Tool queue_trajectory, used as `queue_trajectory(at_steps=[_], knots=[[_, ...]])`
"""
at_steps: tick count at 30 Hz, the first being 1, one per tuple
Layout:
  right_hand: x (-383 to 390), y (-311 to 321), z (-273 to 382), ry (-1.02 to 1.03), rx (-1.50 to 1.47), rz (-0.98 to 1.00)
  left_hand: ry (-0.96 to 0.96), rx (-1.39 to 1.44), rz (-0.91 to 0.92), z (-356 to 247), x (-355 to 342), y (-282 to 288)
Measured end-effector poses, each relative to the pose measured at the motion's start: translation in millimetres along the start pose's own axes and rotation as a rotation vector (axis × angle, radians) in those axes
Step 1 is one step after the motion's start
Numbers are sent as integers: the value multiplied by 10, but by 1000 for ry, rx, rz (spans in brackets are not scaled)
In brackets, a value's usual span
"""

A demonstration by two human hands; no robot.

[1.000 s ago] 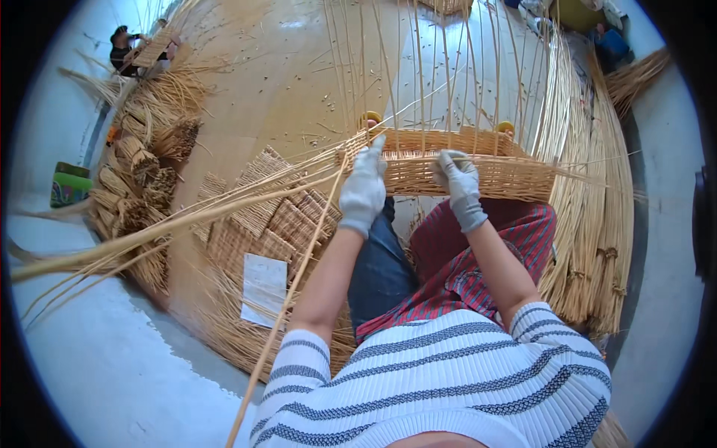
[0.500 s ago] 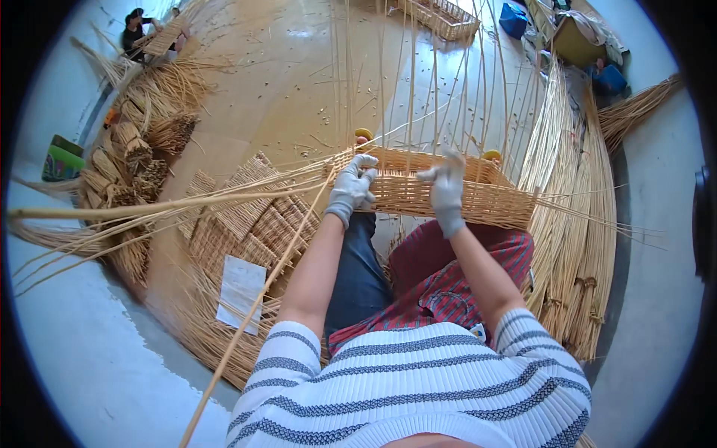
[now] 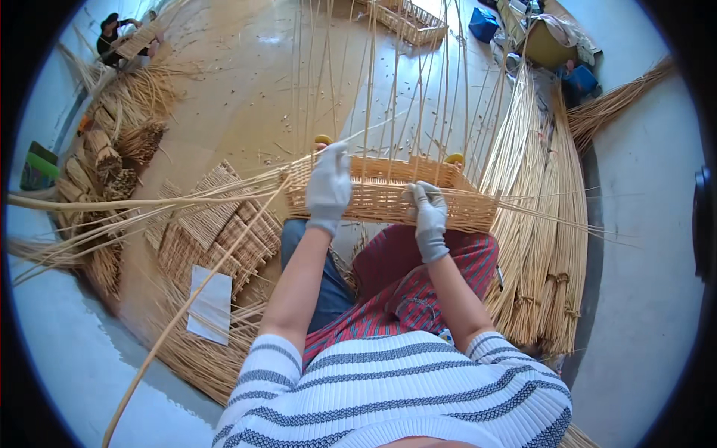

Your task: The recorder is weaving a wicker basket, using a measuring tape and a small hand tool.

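A rectangular wicker basket [image 3: 388, 207] rests across my lap, partly woven, with tall upright stakes [image 3: 393, 97] rising from it. My left hand [image 3: 328, 190], in a pale work glove, is raised at the basket's left end. Its fingertips are closed on a thin wicker strand [image 3: 381, 122] that slants up to the right. Gloved as well, my right hand [image 3: 430, 216] lies against the near wall right of the middle, fingers bent over the woven edge. Loose strands [image 3: 243, 184] fan out leftward from the basket's left end. Shorter ends [image 3: 556, 214] stick out on the right.
Long bundles of wicker rods [image 3: 534, 246] lie at the right. Woven panels [image 3: 216, 216] and a white sheet [image 3: 210, 305] are on the left, beside stacked bundles [image 3: 112, 157]. Another basket [image 3: 411, 22] stands at the far side. A person [image 3: 119, 37] sits far left.
My left hand has risen off the rim, drawing the strand up. My right hand has come down onto the near wall. The whole view has shifted, so things appear further left.
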State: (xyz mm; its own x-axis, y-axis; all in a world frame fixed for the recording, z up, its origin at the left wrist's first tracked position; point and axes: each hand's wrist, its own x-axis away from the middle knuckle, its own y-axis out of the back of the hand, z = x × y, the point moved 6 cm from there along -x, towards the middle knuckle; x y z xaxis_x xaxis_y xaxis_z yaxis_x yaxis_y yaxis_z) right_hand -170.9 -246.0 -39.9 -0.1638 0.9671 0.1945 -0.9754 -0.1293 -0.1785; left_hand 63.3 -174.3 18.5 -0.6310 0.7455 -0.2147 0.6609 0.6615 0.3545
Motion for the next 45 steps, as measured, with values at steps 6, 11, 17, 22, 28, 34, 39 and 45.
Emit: queue_trajectory(at_steps=[6,11,17,22,28,34,39,45], knots=[[-335,-919,885,809,687,205,579,350,486,452,197,-683],[-780,-362,970,812,402,251,610,248,460,194,194,-571],[-507,468,500,536,393,45,-452,-360,384,-614,510,-761],[-1208,-75,1330,844,924,55,-270,-701,482,-621,662,-1261],[-666,1475,595,322,-271,13,-251,-645,406,-263,631,-1273],[-650,1242,1215,496,400,-53,-640,-509,353,-1102,738,-1697],[-944,847,1688,598,521,50,-298,-735,611,-967,885,-2180],[184,2425,857,443,366,-333,-420,-843,588,-1060,879,-2269]])
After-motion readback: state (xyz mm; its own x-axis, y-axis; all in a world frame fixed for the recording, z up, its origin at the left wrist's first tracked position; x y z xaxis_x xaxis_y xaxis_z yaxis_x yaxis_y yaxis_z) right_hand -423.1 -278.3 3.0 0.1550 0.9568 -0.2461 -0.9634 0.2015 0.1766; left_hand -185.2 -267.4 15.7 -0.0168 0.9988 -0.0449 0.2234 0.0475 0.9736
